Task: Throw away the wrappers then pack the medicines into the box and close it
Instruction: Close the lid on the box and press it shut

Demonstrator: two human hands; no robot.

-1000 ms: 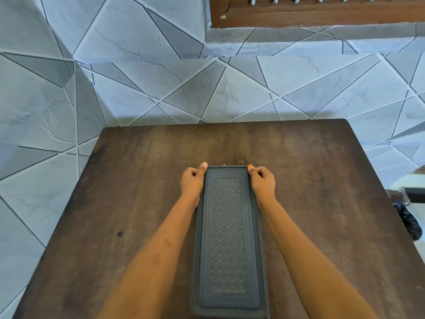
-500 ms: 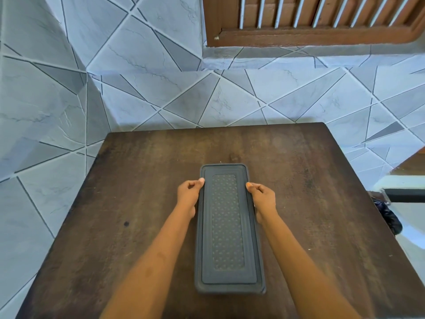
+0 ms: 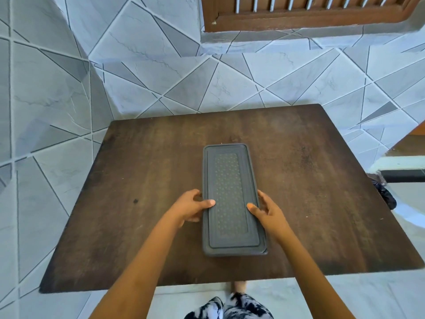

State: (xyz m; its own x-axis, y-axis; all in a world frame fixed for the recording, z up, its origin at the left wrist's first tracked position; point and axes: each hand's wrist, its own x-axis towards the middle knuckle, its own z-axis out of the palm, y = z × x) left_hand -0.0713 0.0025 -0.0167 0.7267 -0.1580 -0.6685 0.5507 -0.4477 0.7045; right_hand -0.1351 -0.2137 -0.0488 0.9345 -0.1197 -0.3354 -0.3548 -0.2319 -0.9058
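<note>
The box lies flat at the middle of the table, its long axis running away from the person. It is dark grey and rectangular, and its lid, with a raised frame and a dotted textured panel, is seated on top; the box is closed.

The left hand is at the left long edge of the box, in its near half. The thumb lies on top of the lid and the fingers curl down along the side wall, so the hand clasps that edge. The right hand mirrors it at the right long edge: thumb tip on the lid, fingers spread against the side. Both hands touch the box and hold it between them.

The table is dark brown wood with a worn surface and a small dark spot left of the left forearm. It stands against a wall of grey tiles with angular lines. A brown wooden window frame with slats sits above. Below the near table edge, patterned black-and-white clothing and a bare foot show on the pale floor.
</note>
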